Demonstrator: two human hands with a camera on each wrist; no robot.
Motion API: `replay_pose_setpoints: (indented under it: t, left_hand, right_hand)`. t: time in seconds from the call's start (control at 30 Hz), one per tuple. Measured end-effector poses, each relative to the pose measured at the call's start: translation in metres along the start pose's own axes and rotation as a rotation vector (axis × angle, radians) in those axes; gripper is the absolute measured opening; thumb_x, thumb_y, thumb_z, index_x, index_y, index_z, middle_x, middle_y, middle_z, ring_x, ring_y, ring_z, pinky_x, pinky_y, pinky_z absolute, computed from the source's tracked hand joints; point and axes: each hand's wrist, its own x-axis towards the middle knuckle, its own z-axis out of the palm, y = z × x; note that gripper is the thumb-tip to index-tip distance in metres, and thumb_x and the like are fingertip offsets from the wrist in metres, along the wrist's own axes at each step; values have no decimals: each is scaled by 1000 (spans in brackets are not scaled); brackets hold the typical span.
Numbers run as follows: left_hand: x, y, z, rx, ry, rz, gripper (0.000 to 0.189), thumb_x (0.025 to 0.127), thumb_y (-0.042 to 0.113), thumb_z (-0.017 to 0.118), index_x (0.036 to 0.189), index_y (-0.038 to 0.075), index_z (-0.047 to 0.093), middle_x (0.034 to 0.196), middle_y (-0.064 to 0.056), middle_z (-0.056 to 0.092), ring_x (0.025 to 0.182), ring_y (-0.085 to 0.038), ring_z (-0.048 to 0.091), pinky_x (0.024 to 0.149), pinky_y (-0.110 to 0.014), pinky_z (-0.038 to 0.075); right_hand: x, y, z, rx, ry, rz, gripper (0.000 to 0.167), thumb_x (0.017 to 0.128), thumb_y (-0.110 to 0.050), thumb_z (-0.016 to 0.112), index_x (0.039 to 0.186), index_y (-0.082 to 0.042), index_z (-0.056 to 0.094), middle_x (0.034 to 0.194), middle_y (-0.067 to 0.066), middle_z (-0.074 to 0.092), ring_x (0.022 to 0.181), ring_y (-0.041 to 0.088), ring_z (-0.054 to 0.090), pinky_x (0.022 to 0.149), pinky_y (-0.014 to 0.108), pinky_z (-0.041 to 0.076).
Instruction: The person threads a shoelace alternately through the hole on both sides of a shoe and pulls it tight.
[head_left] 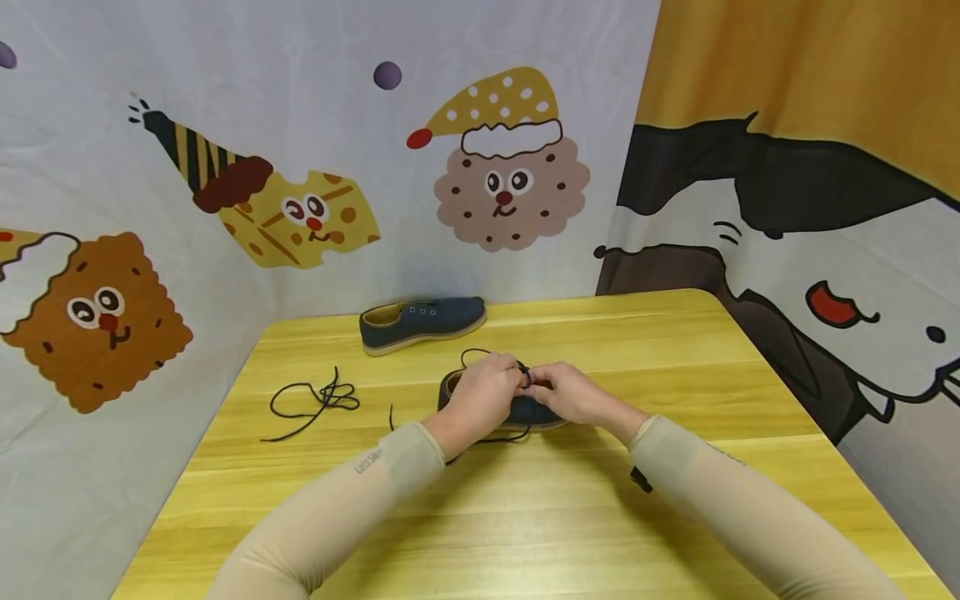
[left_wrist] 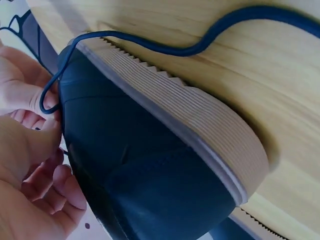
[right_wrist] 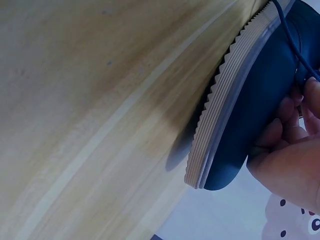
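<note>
A dark blue shoe (head_left: 546, 414) with a pale ridged sole (left_wrist: 200, 115) sits on the table, toe to the right. Over its eyelet area both hands meet with fingertips close together. My left hand (head_left: 483, 390) comes in from the heel side and pinches the dark shoelace (left_wrist: 145, 44) near the eyelets. From the toe side my right hand (head_left: 573, 393) also pinches the lace, its fingers bent above the upper (right_wrist: 260, 105). One stretch of lace hangs down the near side of the shoe onto the table. The fingers partly hide the eyelets.
A matching blue shoe (head_left: 423, 323) without a lace stands near the table's back edge. On the left lies a loose, tangled dark lace (head_left: 322, 404). Behind the wooden table (head_left: 525, 517) hangs a curtain (head_left: 322, 75) with cartoon prints.
</note>
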Motion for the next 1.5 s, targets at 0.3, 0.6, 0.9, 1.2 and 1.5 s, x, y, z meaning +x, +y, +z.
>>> replay_pose_setpoints:
  t: [0.3,0.6,0.9,1.2,1.5]
  left_hand:
    - [-7,-3,12,1,165,65,8,93,23,70,96,19,76,97,4,67,88,-11,64,79,-23,55]
    - [-5,-12,11,-396,104,-162,10,87,23,75,94,18,80,96,4,69,89,-12,67,77,-23,57]
    - [-3,-12,10,-337,80,-120,9,89,19,73,95,15,79,95,2,68,89,-12,66,77,-22,56]
    - [-9,11,1,335,54,234,20,99,19,61,113,10,72,109,-6,63,92,-19,63,72,-26,56]
    - [-14,20,7,458,52,230,24,101,23,58,116,8,69,104,-6,61,79,-17,62,62,-25,54]
  right_hand:
    - [-2,2,0,7,-33,-10,16,105,-20,48,108,-22,64,89,7,62,67,15,49,62,27,42]
    - [0,1,-3,23,-67,-5,16,106,-21,46,106,-18,61,86,5,57,68,17,46,64,29,39]
    - [0,1,-2,31,-46,2,16,106,-19,47,109,-16,63,93,4,60,75,16,50,67,30,40]
    - [-2,-2,-4,23,-29,10,23,106,-19,46,121,-18,63,114,4,67,88,17,58,77,30,46]
    - [-2,2,-3,70,-56,2,21,107,-20,43,112,-21,63,102,8,65,82,17,55,75,31,46]
